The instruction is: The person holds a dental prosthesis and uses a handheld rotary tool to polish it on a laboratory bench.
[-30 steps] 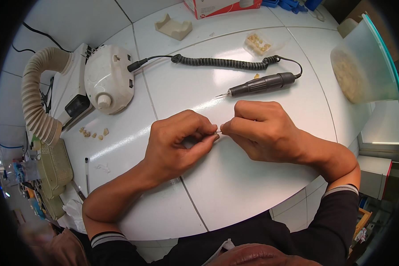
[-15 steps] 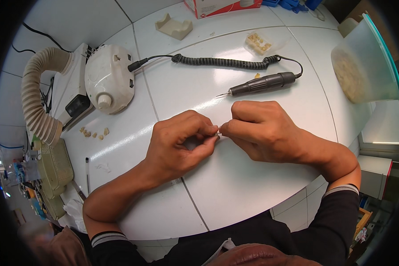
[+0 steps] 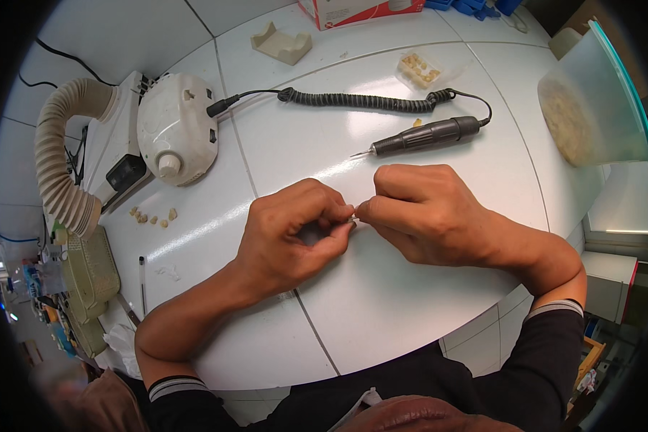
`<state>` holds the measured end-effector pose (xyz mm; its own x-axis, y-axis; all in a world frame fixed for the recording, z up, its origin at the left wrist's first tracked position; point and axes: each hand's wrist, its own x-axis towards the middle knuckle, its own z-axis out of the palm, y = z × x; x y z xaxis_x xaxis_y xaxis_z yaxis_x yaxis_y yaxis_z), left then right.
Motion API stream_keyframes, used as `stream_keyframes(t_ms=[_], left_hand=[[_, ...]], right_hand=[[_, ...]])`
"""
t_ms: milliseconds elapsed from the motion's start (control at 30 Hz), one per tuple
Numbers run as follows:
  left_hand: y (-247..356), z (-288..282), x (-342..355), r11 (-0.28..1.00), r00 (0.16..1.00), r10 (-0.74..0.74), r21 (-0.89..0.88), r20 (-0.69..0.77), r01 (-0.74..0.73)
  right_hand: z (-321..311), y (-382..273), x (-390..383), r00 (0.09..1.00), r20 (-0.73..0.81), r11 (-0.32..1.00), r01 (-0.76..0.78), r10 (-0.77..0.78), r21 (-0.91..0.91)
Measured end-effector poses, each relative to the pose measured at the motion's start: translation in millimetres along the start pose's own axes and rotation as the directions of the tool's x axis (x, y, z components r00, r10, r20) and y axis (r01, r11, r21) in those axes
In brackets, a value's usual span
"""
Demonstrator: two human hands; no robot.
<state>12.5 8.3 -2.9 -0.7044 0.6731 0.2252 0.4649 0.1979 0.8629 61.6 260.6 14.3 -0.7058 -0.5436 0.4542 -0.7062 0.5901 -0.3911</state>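
Your left hand (image 3: 295, 237) and right hand (image 3: 425, 216) meet fingertip to fingertip mid-surface, both pinching a tiny piece (image 3: 354, 214), mostly hidden by fingers, too small to identify. Black handpiece (image 3: 425, 135) lies just beyond your right hand, apart. Open white surface (image 3: 381, 317) toward its near rounded edge. Control unit (image 3: 174, 129) far left.

Both hands meet at table (image 3: 410, 317) centre, left hand (image 3: 295, 237) touching right hand (image 3: 425, 212) at the fingertips. Handpiece (image 3: 425, 135) lies just behind the right hand. Motor unit (image 3: 174, 129) sits behind-left; suction hose (image 3: 57, 158) farther left. Loose small pieces (image 3: 151, 215) lie before the unit.
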Motion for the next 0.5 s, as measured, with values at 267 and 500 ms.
stream_keyframes(t_ms=[267,500], left_hand=[[0.1,0.3,1.4,0.999,0.999,0.033,0.012,-0.009,-0.033],[1.0,0.3,1.0,1.000,1.000,0.015,0.004,-0.006,-0.015]], right_hand=[[0.4,-0.7,0.1,0.999,0.037,0.999,-0.029,0.028,0.021],[-2.2,0.3,0.4,1.000,0.016,1.000,-0.017,0.017,0.012]])
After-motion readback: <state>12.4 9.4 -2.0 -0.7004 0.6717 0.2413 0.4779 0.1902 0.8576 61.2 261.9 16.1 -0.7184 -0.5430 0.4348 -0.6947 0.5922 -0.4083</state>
